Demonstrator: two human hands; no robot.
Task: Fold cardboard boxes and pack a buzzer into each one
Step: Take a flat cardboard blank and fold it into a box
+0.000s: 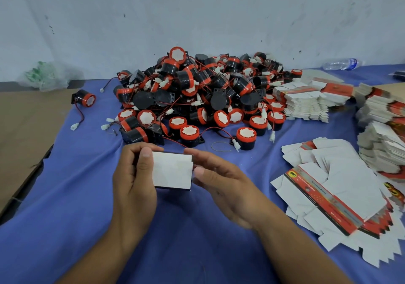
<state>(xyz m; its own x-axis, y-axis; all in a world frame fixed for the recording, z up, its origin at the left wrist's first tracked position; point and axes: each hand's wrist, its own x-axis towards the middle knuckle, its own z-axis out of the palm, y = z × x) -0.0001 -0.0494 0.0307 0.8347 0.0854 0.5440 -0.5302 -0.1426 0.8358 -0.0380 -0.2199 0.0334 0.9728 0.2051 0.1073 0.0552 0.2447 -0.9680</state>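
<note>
A small cardboard box [173, 171] with its white flap facing me is held above the blue cloth at the centre. My left hand [133, 174] grips its left side, thumb on the flap's upper left corner. My right hand [219, 180] touches the right edge with fingertips and thumb. Behind them lies a big pile of black-and-red buzzers [197, 93] with red wires and white plugs. Whether a buzzer is inside the box is hidden.
Flat unfolded box blanks [333, 191] fan out at the right, with taller stacks [304, 99] behind. A lone buzzer [84, 99] sits at the left. A rubber band [221, 146], a water bottle [339, 63] and a plastic bag [46, 75] lie near the wall. Brown cardboard [24, 126] borders the left.
</note>
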